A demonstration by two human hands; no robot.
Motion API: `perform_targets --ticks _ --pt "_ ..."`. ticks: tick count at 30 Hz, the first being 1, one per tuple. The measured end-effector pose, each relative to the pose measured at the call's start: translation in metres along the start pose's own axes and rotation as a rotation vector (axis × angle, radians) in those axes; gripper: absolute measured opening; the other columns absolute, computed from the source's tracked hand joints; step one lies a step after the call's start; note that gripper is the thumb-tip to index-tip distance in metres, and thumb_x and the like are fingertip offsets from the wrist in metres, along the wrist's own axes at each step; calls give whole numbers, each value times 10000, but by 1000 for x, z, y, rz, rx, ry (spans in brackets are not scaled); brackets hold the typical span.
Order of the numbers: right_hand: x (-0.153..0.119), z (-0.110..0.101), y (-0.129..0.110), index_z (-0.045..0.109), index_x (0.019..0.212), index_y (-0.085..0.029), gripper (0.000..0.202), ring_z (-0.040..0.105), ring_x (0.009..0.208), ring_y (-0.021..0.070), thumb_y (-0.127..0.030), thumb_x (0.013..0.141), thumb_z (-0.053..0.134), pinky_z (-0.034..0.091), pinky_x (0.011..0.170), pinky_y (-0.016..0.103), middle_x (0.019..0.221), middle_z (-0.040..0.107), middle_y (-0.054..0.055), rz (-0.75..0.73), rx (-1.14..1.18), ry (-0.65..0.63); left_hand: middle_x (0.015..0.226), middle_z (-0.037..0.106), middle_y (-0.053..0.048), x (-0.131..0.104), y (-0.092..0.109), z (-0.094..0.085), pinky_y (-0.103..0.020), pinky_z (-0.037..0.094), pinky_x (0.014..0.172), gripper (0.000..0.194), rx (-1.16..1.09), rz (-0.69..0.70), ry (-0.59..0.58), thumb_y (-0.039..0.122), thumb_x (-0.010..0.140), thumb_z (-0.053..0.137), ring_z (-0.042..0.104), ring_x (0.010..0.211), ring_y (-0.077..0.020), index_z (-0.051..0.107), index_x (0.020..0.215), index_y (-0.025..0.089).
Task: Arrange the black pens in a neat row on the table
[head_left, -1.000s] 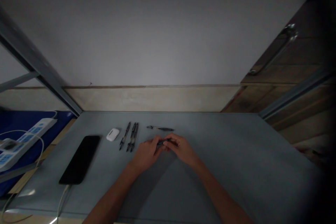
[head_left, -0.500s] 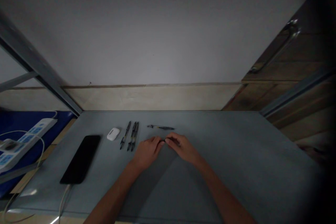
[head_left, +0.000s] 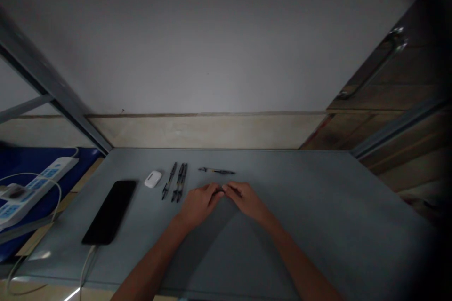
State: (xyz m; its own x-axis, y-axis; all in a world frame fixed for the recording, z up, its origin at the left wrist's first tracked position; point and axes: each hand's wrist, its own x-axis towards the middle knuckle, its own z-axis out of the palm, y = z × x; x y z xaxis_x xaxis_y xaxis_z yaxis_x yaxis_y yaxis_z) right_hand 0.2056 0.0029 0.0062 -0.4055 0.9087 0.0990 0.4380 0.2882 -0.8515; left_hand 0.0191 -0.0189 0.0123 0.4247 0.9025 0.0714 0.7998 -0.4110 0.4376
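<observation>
Both of my hands meet over the middle of the table, fingertips pinched and almost touching. My left hand [head_left: 199,203] is closed on one end of a small dark piece, and my right hand [head_left: 246,199] pinches its other end. Fingers cover nearly all of it, so its kind cannot be made out. Just beyond the hands a dark pen [head_left: 216,170] lies crosswise. Left of my left hand, a pair of dark pens [head_left: 179,182] lies side by side, with a single pen [head_left: 169,181] slightly apart from them.
A white earbud case [head_left: 153,179] and a black phone [head_left: 110,212] on a charging cable [head_left: 84,268] lie on the left of the grey table [head_left: 318,207]. Beyond the left edge is a white power strip [head_left: 38,190]. A wall [head_left: 212,56] rises behind the table.
My fingertips have drawn closer together, and the dark piece between them shows less. The pens, case and phone stay in place on the table; the view shifts slightly.
</observation>
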Motion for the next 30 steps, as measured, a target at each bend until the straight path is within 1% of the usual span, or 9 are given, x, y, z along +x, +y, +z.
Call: perform_targets --ticks 4,10,13,16,20,22,25,27,30 --pt "0 2 4 471 531 -186 513 419 478 121 -489 934 378 297 505 248 491 422 -23 51 -40 -15 1025 667 -48 -1 2 0 -286 485 803 317 -10 22 -46 430 970 362 642 928 -192 545 1156 250" --pt "-1 -1 -3 563 729 -187 330 482 593 131 -442 913 460 334 542 232 642 523 -16 -33 8 -5 982 678 -48 1 -1 3 -285 483 745 371 20 7 -42 413 998 261 658 872 -197 570 1085 225" --pt "-1 0 -3 531 669 -190 364 462 568 130 -441 919 446 326 529 236 596 485 -21 -32 -8 5 942 684 -49 1 -1 3 -279 478 740 385 15 15 -38 414 999 253 662 852 -195 578 1057 216" --pt "0 3 1 481 582 -190 438 417 519 123 -451 927 415 292 502 243 535 423 -27 -24 -42 11 924 691 -56 0 1 3 -275 477 728 388 19 19 -45 466 980 296 665 847 -203 579 1063 213" --pt "0 5 3 453 529 -187 487 383 476 114 -456 931 397 266 477 244 497 382 -31 -4 -50 -16 864 698 -61 -1 4 4 -283 478 687 408 71 -5 -73 485 973 293 676 786 -215 581 1069 212" --pt "0 4 1 490 558 -185 460 400 485 116 -455 924 421 276 478 241 508 409 -29 -5 -41 -25 845 697 -66 -1 4 4 -284 478 683 414 90 -22 -83 475 977 280 678 777 -216 585 1061 208" --pt "-1 2 -2 575 723 -184 339 460 555 125 -431 920 452 321 516 234 608 504 -20 -45 -6 -29 842 695 -73 0 3 3 -291 479 683 425 101 -42 -91 467 982 258 678 781 -223 584 1056 204" --pt "-1 2 -4 586 805 -188 289 491 603 132 -409 927 447 345 549 236 676 547 -10 -76 7 -33 859 695 -77 1 2 2 -296 479 684 435 103 -36 -98 466 985 239 677 790 -227 578 1063 205" --pt "-1 3 -2 573 772 -189 302 500 615 139 -396 938 427 351 564 243 675 552 -3 -82 -24 -18 872 696 -80 1 2 1 -301 479 681 455 108 -14 -98 478 984 221 677 795 -232 575 1063 204"
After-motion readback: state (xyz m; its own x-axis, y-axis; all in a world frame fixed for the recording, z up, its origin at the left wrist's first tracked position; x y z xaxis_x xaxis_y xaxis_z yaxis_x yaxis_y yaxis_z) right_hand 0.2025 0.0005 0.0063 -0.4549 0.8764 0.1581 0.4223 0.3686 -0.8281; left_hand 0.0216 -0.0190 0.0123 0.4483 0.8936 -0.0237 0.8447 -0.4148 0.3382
